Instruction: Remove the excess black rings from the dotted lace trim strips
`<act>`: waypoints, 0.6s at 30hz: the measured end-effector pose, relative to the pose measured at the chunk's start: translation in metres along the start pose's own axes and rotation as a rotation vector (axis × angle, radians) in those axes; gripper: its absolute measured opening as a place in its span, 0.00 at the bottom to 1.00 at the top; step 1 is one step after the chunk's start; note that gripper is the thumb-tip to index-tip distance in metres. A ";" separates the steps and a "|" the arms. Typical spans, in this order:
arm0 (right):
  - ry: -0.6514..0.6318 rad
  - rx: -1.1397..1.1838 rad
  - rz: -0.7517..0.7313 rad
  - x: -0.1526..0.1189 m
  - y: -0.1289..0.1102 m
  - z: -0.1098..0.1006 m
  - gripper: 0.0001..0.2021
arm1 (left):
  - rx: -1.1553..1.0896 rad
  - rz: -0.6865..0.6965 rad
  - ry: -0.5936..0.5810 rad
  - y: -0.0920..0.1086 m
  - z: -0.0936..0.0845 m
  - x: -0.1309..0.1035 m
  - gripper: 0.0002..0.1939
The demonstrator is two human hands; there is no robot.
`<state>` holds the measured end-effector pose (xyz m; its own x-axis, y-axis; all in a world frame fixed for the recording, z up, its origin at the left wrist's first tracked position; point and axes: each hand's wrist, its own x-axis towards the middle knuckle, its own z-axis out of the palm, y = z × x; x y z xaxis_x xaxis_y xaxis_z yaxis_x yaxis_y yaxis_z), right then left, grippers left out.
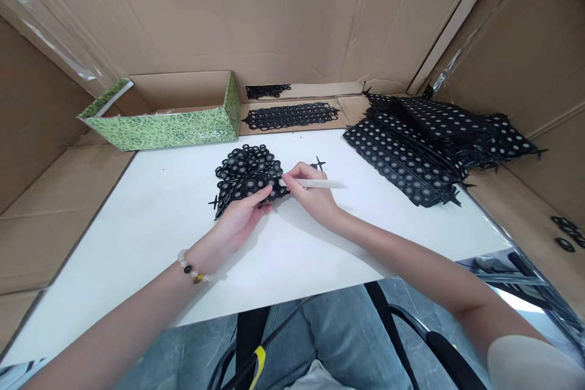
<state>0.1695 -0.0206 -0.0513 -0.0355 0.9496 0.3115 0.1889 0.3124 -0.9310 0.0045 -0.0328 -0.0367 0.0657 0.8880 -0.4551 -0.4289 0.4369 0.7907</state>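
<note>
My left hand [242,214], with a beaded bracelet at the wrist, grips the near edge of a black sheet of round parts [253,186], thumb on top. My right hand [315,195] pinches a slim white tool [322,183], its tip at the sheet's right part. Loose black rings [249,158] are heaped on and behind the sheet. Small star-shaped ends stick out at the sheet's left and right.
A green patterned box [169,128] stands at the back left. A black perforated strip [292,116] lies on cardboard at the back. Stacked black dotted sheets [411,152] cover the right side of the white table [137,225]. Black rings [565,244] lie far right.
</note>
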 end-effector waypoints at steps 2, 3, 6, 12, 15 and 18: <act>0.001 0.078 0.070 0.001 -0.001 -0.003 0.13 | 0.004 -0.014 0.010 0.002 -0.001 0.000 0.04; -0.009 0.103 0.091 0.001 -0.001 -0.004 0.13 | 0.004 -0.017 0.017 0.003 -0.001 0.000 0.05; -0.043 0.091 0.093 0.002 -0.001 -0.005 0.12 | 0.002 -0.006 0.031 0.003 -0.001 0.000 0.05; -0.060 0.088 0.124 0.003 0.000 -0.005 0.12 | 0.004 -0.018 0.085 0.001 0.001 0.000 0.06; -0.086 0.089 0.134 0.002 -0.001 -0.005 0.12 | 0.011 -0.008 0.110 0.001 0.002 0.000 0.05; -0.094 0.044 0.083 0.001 -0.003 -0.005 0.12 | 0.006 0.012 0.123 0.000 0.003 -0.001 0.06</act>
<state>0.1735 -0.0208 -0.0477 -0.1138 0.9698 0.2157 0.1519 0.2316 -0.9609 0.0066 -0.0330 -0.0349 -0.0509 0.8691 -0.4921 -0.4236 0.4274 0.7987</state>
